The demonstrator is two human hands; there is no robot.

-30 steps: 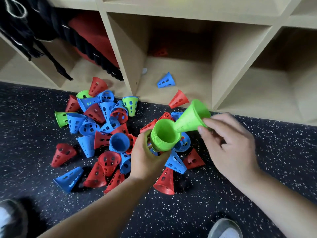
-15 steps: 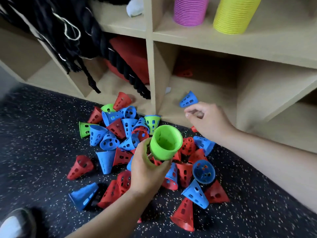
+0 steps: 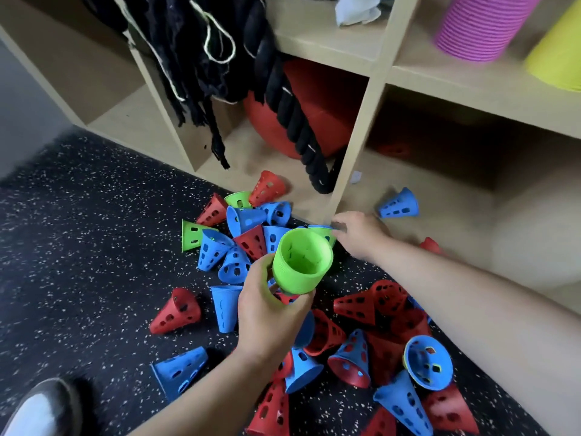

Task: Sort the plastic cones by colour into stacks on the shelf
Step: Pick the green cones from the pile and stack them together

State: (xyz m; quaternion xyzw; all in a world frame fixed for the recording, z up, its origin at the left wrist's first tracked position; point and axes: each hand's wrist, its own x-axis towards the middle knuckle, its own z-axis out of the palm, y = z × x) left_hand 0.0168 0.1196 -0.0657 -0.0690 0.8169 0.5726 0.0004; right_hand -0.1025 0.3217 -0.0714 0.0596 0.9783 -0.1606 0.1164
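A: What has been altered in the last second?

B: The loose green cone that was being fed in by the right hand [image 3: 361, 236] has been taken into the green stack [image 3: 301, 265]. That stack is gripped round its side by the left hand [image 3: 267, 313] and held above the pile [image 3: 355, 306] on the floor [image 3: 78, 247], its mouth turned up toward the camera. The right hand has since been carried across to the foot of the shelf divider [image 3: 355, 171].

A: Is anything held by it?

B: That cannot be told. Its fingers are laid against a blue-rimmed green cone [image 3: 327, 240] just beside the divider, but the contact is partly hidden by the stack and blurred.

A: What is meant for the task?

B: One more green is judged settled, and the next is probably being collected. A green cone [image 3: 192, 236] is left at the pile's far left edge and a second green cone [image 3: 239, 199] behind it, so the stack is not yet ready to be shelved. A purple stack [image 3: 478, 26] and a yellow stack [image 3: 556, 55] are stood on the upper shelf [image 3: 471, 86]. Red and blue cones are scattered below, with one blue cone [image 3: 399, 206] lying inside the lower compartment [image 3: 440, 190].
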